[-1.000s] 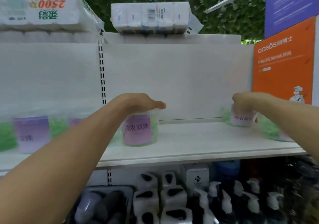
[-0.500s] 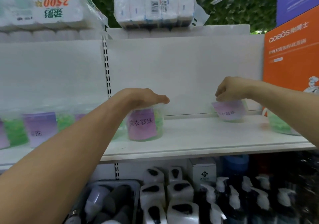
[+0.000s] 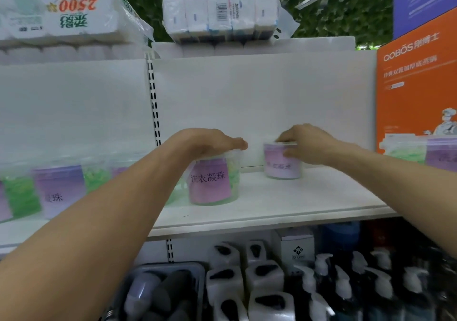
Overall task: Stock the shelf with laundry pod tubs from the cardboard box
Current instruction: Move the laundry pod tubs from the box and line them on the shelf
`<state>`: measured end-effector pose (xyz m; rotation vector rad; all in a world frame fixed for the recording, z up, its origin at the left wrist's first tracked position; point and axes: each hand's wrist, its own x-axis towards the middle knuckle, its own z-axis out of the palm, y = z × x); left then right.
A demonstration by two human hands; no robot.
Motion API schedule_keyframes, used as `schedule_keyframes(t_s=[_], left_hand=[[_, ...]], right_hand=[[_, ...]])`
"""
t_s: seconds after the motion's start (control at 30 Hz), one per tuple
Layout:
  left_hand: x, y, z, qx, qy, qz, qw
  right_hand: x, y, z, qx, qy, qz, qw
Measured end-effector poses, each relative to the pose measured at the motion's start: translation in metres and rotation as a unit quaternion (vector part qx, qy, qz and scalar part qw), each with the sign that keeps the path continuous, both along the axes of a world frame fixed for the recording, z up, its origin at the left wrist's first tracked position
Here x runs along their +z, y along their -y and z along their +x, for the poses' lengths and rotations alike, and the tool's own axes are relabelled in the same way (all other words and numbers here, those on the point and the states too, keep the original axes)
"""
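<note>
Purple-labelled and clear-walled, the front tub [image 3: 214,180] stands upright on the white shelf [image 3: 296,204], green pods showing through its sides. The left hand [image 3: 210,142] lies palm-down on its lid, fingers reaching over the far rim and closed on it. At about one o'clock from this tub, further back near the rear panel, the back tub [image 3: 282,163] also stands on the shelf, its label blurred. The right hand [image 3: 309,145] is clamped on it from the right, fingers over the lid and thumb against the side. The two tubs are near each other but apart, and the hands do not touch.

At nine o'clock from the front tub, more tubs [image 3: 59,189] line the shelf, partly hidden behind the left forearm. At three o'clock, at the frame's edge, another tub [image 3: 420,152] stands before an orange box [image 3: 415,93].

At twelve o'clock, above the panel, sit a tissue pack [image 3: 220,16] and, to its left, a roll pack [image 3: 61,11] printed with 2500. At six o'clock, below the shelf, stand white bottles [image 3: 247,283] and dark pump bottles [image 3: 371,291], with a small white carton [image 3: 294,246] behind them.
</note>
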<state>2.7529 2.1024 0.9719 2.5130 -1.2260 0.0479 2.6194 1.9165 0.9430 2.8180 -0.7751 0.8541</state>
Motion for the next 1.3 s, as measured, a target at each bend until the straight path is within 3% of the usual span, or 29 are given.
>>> schedule_keyframes(t_s=[0.1, 0.2, 0.3, 0.4, 0.5, 0.67, 0.73, 0.83, 0.9, 0.97, 1.03, 1.17, 1.3], left_hand=[[0.0, 0.0, -0.004, -0.004, -0.005, -0.005, 1.0], [0.001, 0.0, -0.008, -0.011, 0.002, 0.003, 1.0], [0.0, -0.001, -0.009, -0.008, 0.017, 0.0, 1.0], [-0.003, -0.003, -0.011, -0.005, 0.156, -0.121, 0.98], [-0.012, -0.017, -0.03, -0.018, 0.302, -0.287, 0.909], [-0.055, -0.031, -0.039, -0.051, 0.308, -0.259, 0.914], [-0.068, -0.035, -0.032, -0.071, 0.316, -0.27, 0.907], [-0.075, -0.038, -0.026, -0.083, 0.316, -0.278, 0.903], [-0.074, -0.037, -0.026, -0.079, 0.311, -0.28, 0.905], [-0.074, -0.036, -0.028, -0.076, 0.32, -0.276, 0.903], [-0.075, -0.035, -0.029, -0.072, 0.327, -0.276, 0.901], [-0.076, -0.035, -0.027, -0.068, 0.336, -0.275, 0.898], [-0.077, -0.035, -0.025, -0.069, 0.344, -0.271, 0.896]], right_hand=[[-0.005, -0.018, 0.023, 0.053, 0.011, -0.006, 0.999], [-0.01, -0.029, 0.036, 0.028, -0.002, -0.046, 0.999], [-0.008, -0.028, 0.027, 0.063, -0.042, 0.004, 0.997], [-0.011, -0.026, 0.004, 0.099, -0.032, 0.052, 0.993], [-0.014, -0.033, -0.023, 0.11, 0.046, 0.052, 0.991], [-0.027, -0.043, -0.071, 0.098, 0.065, 0.018, 0.993], [-0.026, -0.043, -0.098, 0.059, 0.106, -0.048, 0.991], [-0.013, -0.029, -0.142, -0.076, 0.142, -0.101, 0.982], [-0.004, -0.015, -0.164, -0.197, 0.09, -0.051, 0.975], [0.0, -0.002, -0.178, -0.234, 0.03, 0.07, 0.969], [-0.002, 0.003, -0.183, -0.208, 0.032, 0.15, 0.966], [-0.009, -0.007, -0.172, -0.157, 0.043, 0.069, 0.984], [-0.013, -0.035, -0.144, -0.027, 0.027, 0.06, 0.997]])
